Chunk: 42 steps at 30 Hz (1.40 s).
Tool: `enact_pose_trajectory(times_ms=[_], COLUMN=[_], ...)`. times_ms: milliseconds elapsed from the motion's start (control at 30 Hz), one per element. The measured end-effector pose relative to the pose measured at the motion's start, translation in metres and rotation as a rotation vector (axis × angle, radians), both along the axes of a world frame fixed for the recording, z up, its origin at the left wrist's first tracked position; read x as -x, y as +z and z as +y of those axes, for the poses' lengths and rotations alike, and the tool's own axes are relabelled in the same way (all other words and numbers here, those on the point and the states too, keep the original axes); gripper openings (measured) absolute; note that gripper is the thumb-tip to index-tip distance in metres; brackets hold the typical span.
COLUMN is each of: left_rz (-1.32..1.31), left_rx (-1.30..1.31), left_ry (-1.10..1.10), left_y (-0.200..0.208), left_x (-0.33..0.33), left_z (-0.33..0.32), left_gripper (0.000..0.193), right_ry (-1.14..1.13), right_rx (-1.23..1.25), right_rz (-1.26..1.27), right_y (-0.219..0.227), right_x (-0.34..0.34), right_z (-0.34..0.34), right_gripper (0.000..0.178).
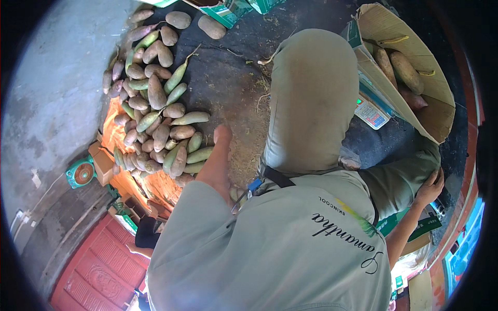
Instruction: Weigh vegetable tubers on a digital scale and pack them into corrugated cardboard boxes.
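My left hand (pixel 223 135) reaches beside the right edge of a heap of large, radish-like root vegetables (pixel 158 93), some green and some brownish pink. The nearest one, a pale green root (pixel 190 118), lies just left of the hand. Its fingers do not show clearly, and I cannot tell whether they hold anything. My right hand (pixel 429 189) rests on my bent right knee with its fingers spread over the trouser cloth. Beyond that knee stands an open cardboard box (pixel 436 98) with several brown roots (pixel 407 72) in it.
A small scale with a keypad (pixel 371 113) sits beside the box. Orange cloth (pixel 115 136) lies under the heap. More green boxes (pixel 228 13) stand at the top edge. A green fan (pixel 81 173), cartons and another person's arm (pixel 140 250) show at lower left, near a red door (pixel 98 269).
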<state>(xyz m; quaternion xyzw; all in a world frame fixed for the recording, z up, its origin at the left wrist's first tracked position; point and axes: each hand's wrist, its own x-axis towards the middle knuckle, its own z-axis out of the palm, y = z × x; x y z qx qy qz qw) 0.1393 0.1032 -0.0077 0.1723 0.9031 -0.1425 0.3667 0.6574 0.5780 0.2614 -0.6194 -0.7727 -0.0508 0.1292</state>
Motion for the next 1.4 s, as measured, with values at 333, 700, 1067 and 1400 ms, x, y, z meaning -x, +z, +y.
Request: enact_pose_trajectory(times_ms=[333, 700, 1067, 1400], left_rz=[0.138, 0.048, 0.244, -0.075], left_rx=[0.125, -0.191, -0.383, -0.929], left_ry=[0.018, 0.665, 0.934, 1.184], left_y=[-0.001, -0.054, -0.062, 0.054], left_x=[0.050, 0.086, 0.107, 0.069], left_z=[-0.037, -0.034, -0.017, 0.160], left_gripper=[0.043, 0.076, 0.054, 0.034], right_ry=[-0.021, -0.044, -0.048, -0.090], right_rx=[0.070, 0.085, 0.107, 0.081], right_rz=[-0.006, -0.079, -0.107, -0.079], right_y=[0.001, 0.010, 0.013, 0.011], right_x=[-0.012, -0.005, -0.002, 0.001], right_z=[0.003, 0.012, 0.018, 0.009], right_gripper=[0.051, 0.053, 0.052, 0.047])
